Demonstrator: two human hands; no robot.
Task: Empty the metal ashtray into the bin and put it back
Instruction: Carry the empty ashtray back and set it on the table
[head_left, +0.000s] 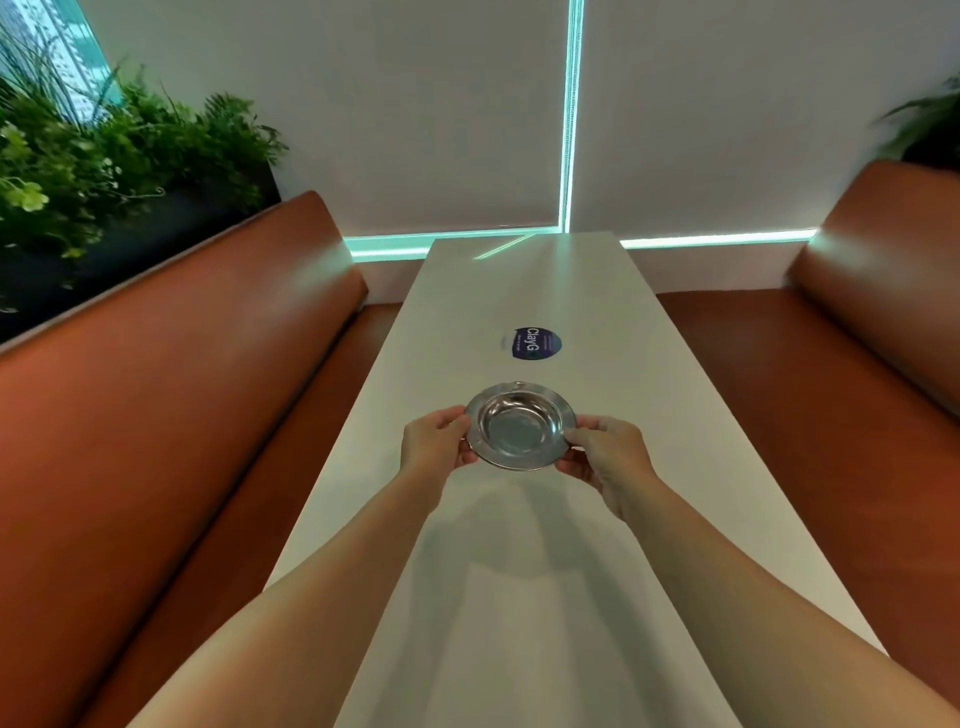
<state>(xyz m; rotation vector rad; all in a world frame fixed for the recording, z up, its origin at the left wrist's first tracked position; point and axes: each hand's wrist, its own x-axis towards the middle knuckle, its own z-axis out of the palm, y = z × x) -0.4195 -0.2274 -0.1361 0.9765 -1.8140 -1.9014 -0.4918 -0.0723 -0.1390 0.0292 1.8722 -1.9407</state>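
Over the white table, both hands' fingers pinch the metal ashtray.

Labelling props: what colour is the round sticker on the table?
Dark blue sticker with white lettering, head view.

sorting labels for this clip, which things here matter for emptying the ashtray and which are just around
Part of the job:
- metal ashtray, bowl looks empty
- left hand and right hand, each holding its rim
- white table under it

Just around:
- round blue sticker
- brown bench seats
- plants

No bin in view.
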